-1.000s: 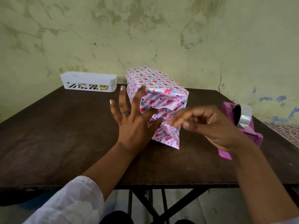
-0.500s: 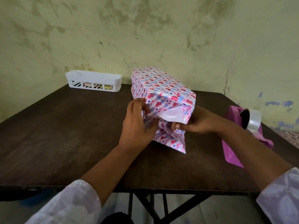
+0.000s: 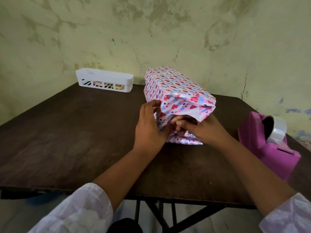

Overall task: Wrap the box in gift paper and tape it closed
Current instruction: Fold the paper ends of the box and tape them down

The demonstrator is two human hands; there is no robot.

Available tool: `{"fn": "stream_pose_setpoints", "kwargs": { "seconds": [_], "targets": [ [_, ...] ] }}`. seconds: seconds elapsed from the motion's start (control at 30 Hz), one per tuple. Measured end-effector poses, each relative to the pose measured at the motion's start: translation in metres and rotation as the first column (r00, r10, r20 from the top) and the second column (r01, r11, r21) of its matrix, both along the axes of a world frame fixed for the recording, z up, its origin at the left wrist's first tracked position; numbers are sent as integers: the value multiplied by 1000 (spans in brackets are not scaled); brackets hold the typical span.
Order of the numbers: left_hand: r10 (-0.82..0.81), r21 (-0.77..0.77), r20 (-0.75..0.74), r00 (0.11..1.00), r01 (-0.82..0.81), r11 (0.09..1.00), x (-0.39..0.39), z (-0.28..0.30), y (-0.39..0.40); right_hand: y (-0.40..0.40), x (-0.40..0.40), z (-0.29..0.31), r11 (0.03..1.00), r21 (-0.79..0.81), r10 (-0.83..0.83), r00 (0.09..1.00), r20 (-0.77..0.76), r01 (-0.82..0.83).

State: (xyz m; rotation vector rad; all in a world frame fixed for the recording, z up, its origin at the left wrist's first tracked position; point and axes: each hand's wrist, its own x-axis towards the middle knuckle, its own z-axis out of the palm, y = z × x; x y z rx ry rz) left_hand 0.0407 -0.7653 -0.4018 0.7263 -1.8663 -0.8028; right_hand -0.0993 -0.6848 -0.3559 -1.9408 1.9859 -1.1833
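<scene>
You will find no writing, brand, number or sign to read anywhere here. The gift paper (image 3: pixel 176 88) around the box carries only a printed pattern of hearts and stripes, with no words among them. The pink tape dispenser (image 3: pixel 269 148) near the table's right edge shows plain faces, with no label you can make out. The white basket (image 3: pixel 104 81) at the table's far edge is unmarked on its walls, and what lies inside it is too small to tell whether it bears any print.
</scene>
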Motion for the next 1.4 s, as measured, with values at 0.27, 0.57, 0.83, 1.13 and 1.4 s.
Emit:
{"fn": "stream_pose_setpoints", "kwargs": {
  "seconds": [0.27,0.57,0.83,1.13,1.4],
  "targets": [
    [115,-103,11,993,-113,988,0,-3,2,9,14,-13,999,-37,-5,998,56,8],
    [167,-128,37,985,-161,979,0,-4,1,10,14,-13,999,-32,42,986,159,-38],
    [86,-113,-6,996,-86,990,2,-4,1,6,15,-10,988,-20,149,985,-82,-151],
    [8,10,-31,999,-8,1000,2,-7,-5,-4,0,-6,970,-163,86,882,-464,-181],
    [19,13,-42,999,-19,1000,4,-6,-3,-15,8,-6,984,-165,-29,860,-509,-65]
  ]
}}
